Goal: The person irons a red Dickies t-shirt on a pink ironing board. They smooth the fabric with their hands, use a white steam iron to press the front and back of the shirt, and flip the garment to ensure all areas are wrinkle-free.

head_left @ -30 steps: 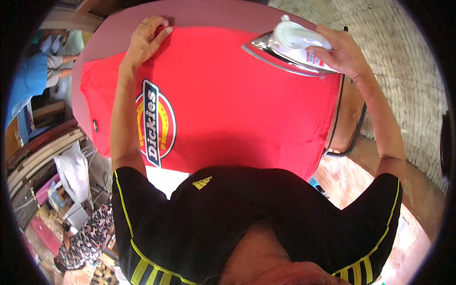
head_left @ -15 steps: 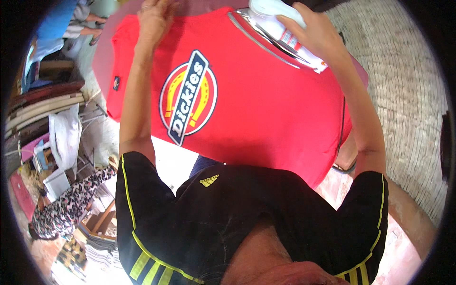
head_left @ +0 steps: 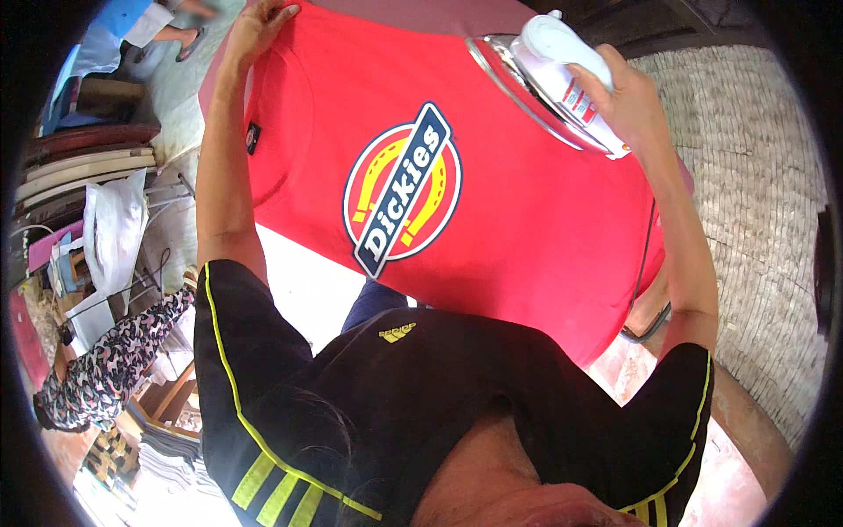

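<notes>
Lying spread flat, centre: one red T-shirt [head_left: 527, 220], soft cotton, one round badge print [head_left: 402, 202] in blue, yellow and white. Resting at its far right corner: one white plastic iron [head_left: 562, 75] with shiny metal soleplate, tilted. Clenching round the iron's handle: right hand [head_left: 628, 101]. Pressing on the far left edge, near the collar, fingers loosely curled on the cloth: left hand [head_left: 259, 22]. Trailing down the right: one dark cord [head_left: 645, 255].

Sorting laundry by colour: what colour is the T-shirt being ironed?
Red T-shirt, with a round printed emblem; head view.
</notes>
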`<state>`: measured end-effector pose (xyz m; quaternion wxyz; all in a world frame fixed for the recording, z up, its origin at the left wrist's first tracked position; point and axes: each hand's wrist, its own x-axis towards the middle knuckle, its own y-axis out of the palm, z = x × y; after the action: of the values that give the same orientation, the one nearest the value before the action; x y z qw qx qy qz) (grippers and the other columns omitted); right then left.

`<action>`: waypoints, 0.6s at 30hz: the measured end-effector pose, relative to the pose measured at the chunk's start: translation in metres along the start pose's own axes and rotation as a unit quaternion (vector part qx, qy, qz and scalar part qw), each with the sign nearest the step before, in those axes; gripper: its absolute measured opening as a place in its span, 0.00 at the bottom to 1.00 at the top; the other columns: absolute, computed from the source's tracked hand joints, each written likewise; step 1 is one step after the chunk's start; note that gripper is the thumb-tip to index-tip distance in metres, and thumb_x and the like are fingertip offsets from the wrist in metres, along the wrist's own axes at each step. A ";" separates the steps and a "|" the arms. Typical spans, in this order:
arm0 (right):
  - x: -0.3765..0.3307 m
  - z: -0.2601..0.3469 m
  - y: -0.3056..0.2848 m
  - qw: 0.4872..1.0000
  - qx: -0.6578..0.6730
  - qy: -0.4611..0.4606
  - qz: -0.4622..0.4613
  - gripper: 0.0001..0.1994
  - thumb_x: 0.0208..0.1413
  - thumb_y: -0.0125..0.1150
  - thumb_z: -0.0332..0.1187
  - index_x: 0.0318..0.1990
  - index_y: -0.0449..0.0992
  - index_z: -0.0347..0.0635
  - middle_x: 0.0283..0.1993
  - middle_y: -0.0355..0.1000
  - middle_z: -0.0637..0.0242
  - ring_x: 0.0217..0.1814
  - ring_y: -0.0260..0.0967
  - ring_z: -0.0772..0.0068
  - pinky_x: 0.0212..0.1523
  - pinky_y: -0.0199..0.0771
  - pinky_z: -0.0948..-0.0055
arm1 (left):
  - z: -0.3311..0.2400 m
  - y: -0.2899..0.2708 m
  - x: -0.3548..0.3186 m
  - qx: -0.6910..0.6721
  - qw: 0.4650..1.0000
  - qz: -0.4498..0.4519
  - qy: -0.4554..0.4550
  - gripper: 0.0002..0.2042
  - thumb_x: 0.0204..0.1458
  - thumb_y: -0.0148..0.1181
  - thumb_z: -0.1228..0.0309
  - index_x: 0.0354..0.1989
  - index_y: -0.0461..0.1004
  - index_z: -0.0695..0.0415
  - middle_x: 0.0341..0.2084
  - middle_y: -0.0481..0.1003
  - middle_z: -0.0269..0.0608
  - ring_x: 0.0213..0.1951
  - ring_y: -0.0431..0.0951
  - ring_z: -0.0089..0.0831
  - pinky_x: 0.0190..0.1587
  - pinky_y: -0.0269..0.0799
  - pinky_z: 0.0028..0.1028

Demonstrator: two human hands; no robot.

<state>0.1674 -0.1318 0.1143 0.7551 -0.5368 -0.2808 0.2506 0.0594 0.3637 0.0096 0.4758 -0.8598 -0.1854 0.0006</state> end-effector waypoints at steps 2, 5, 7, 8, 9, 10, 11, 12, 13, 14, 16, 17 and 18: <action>0.013 0.017 0.004 1.000 -0.002 -0.002 0.020 0.20 0.59 0.61 0.53 0.43 0.74 0.44 0.29 0.78 0.54 0.30 0.78 0.56 0.30 0.75 0.63 | 0.001 0.003 -0.002 -0.066 0.997 -0.024 0.018 0.11 0.59 0.61 0.63 0.33 0.78 0.60 0.18 0.66 0.31 0.25 0.65 0.25 0.29 0.65 0.31; 0.034 0.040 0.015 0.999 0.000 -0.033 0.042 0.19 0.59 0.61 0.53 0.42 0.73 0.45 0.30 0.78 0.54 0.31 0.79 0.55 0.30 0.75 0.63 | -0.008 0.009 -0.009 -0.142 0.985 -0.054 -0.079 0.11 0.59 0.60 0.64 0.33 0.77 0.61 0.20 0.69 0.31 0.26 0.67 0.26 0.30 0.66 0.32; 0.052 0.060 0.026 0.995 0.028 -0.082 0.042 0.19 0.59 0.61 0.53 0.41 0.73 0.45 0.31 0.78 0.54 0.31 0.79 0.55 0.30 0.76 0.63 | 0.008 0.011 -0.006 -0.153 0.982 -0.020 -0.109 0.11 0.60 0.59 0.64 0.34 0.77 0.61 0.21 0.71 0.34 0.26 0.68 0.27 0.31 0.67 0.33; 0.062 0.065 0.036 0.993 -0.030 -0.107 0.036 0.20 0.60 0.60 0.53 0.45 0.74 0.45 0.32 0.79 0.52 0.33 0.80 0.54 0.31 0.77 0.64 | 0.016 0.011 -0.006 -0.158 0.980 -0.004 -0.124 0.11 0.60 0.59 0.64 0.35 0.78 0.61 0.21 0.72 0.35 0.27 0.69 0.27 0.32 0.67 0.33; 0.069 0.078 0.041 0.994 -0.025 -0.094 0.039 0.21 0.60 0.60 0.53 0.47 0.74 0.45 0.34 0.79 0.52 0.34 0.80 0.53 0.32 0.77 0.64 | 0.016 0.011 -0.007 -0.146 0.986 -0.037 -0.064 0.12 0.61 0.58 0.64 0.34 0.77 0.61 0.21 0.72 0.37 0.26 0.69 0.28 0.32 0.67 0.34; 0.077 0.094 0.047 0.996 -0.019 -0.080 0.040 0.21 0.60 0.59 0.53 0.49 0.74 0.45 0.35 0.79 0.51 0.35 0.80 0.52 0.33 0.77 0.63 | 0.009 0.014 -0.007 -0.134 0.989 -0.070 -0.001 0.12 0.61 0.58 0.63 0.33 0.77 0.61 0.20 0.72 0.38 0.26 0.69 0.28 0.32 0.67 0.35; 0.086 0.113 0.051 0.997 -0.013 -0.065 0.042 0.22 0.60 0.59 0.53 0.51 0.74 0.45 0.36 0.79 0.50 0.36 0.80 0.52 0.34 0.78 0.63 | 0.003 0.016 -0.007 -0.121 0.986 -0.102 0.061 0.13 0.61 0.57 0.63 0.33 0.76 0.61 0.20 0.72 0.39 0.26 0.69 0.29 0.32 0.67 0.36; 0.102 0.146 0.037 0.994 -0.026 -0.099 0.034 0.21 0.58 0.61 0.48 0.36 0.72 0.35 0.32 0.74 0.41 0.36 0.73 0.37 0.36 0.73 0.48 | 0.001 0.010 -0.012 -0.103 0.986 -0.109 0.068 0.13 0.61 0.56 0.63 0.31 0.75 0.62 0.23 0.75 0.47 0.27 0.73 0.37 0.34 0.68 0.38; 0.110 0.158 0.040 0.994 -0.010 -0.107 0.028 0.21 0.58 0.61 0.48 0.36 0.72 0.34 0.32 0.74 0.41 0.37 0.74 0.37 0.36 0.73 0.49 | 0.002 0.009 -0.012 -0.071 0.987 -0.120 0.077 0.13 0.61 0.56 0.63 0.31 0.74 0.62 0.24 0.75 0.48 0.28 0.74 0.41 0.34 0.68 0.39; 0.121 0.166 0.046 0.993 0.007 -0.116 0.022 0.21 0.58 0.61 0.48 0.36 0.72 0.34 0.33 0.74 0.42 0.37 0.74 0.38 0.36 0.74 0.49 | 0.004 0.009 -0.012 -0.039 0.987 -0.130 0.085 0.13 0.61 0.56 0.64 0.30 0.74 0.62 0.24 0.76 0.50 0.29 0.75 0.45 0.35 0.69 0.40; 0.144 0.176 0.062 0.989 0.000 -0.149 -0.002 0.21 0.58 0.60 0.48 0.38 0.74 0.33 0.35 0.75 0.42 0.38 0.76 0.41 0.38 0.75 0.51 | 0.009 0.008 -0.013 -0.037 0.991 -0.114 0.063 0.12 0.59 0.57 0.65 0.31 0.73 0.64 0.29 0.77 0.55 0.34 0.75 0.56 0.36 0.69 0.44; 0.151 0.183 0.068 0.989 0.020 -0.143 0.002 0.21 0.58 0.60 0.48 0.40 0.74 0.33 0.35 0.76 0.42 0.38 0.76 0.42 0.39 0.75 0.51 | 0.008 0.011 -0.019 -0.065 0.984 -0.151 0.076 0.12 0.59 0.58 0.66 0.32 0.72 0.64 0.29 0.77 0.55 0.34 0.74 0.57 0.36 0.69 0.44; 0.159 0.192 0.071 0.989 0.042 -0.141 0.006 0.21 0.58 0.59 0.47 0.41 0.75 0.33 0.36 0.76 0.43 0.39 0.76 0.42 0.40 0.75 0.52 | 0.000 0.008 -0.031 -0.090 0.974 -0.189 0.088 0.11 0.58 0.58 0.66 0.32 0.71 0.64 0.29 0.76 0.55 0.33 0.74 0.58 0.36 0.68 0.45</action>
<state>0.1428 0.1263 0.1221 0.7283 -0.4657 -0.3707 0.3396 0.0335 0.3498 -0.0021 0.4027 -0.8448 -0.3017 -0.1817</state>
